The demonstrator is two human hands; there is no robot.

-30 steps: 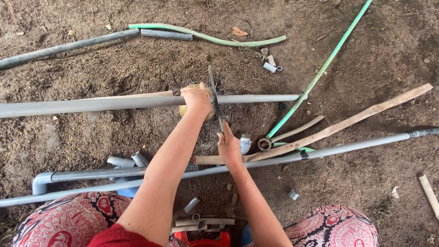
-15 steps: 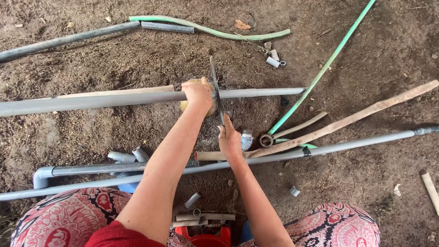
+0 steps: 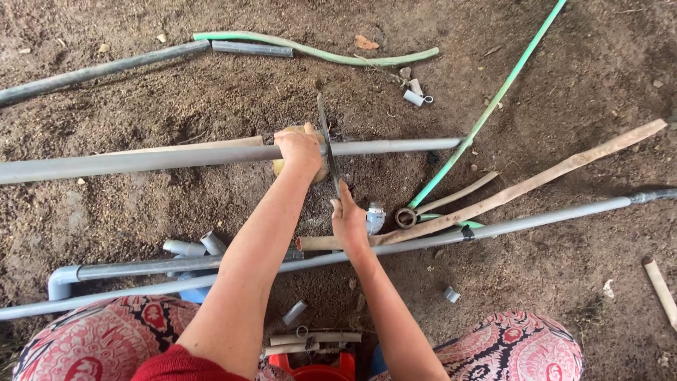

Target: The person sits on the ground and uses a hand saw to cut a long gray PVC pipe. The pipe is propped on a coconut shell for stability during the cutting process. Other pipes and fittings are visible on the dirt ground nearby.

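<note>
My left hand (image 3: pixel 300 149) grips a long grey plastic pipe (image 3: pixel 141 162) that lies across the dirt and rests on a tan block (image 3: pixel 319 171). My right hand (image 3: pixel 349 220) holds the near end of a thin saw blade (image 3: pixel 328 144). The blade crosses the pipe just right of my left hand, pointing away from me. The pipe runs on to the right, ending near a green hose (image 3: pixel 493 106).
A second long grey pipe (image 3: pixel 536 220) and a wooden stick (image 3: pixel 536 185) lie nearer me. Grey pipe fittings (image 3: pixel 194 247) and short offcuts (image 3: pixel 451 293) sit on the dirt. Another pipe (image 3: pixel 99 70) and green hose (image 3: pixel 317 51) lie farther off. A red container (image 3: pixel 314 367) sits between my knees.
The saw blade and my right hand have shifted slightly along the cut line; my left hand stays clamped on the pipe. The view has tilted a little.
</note>
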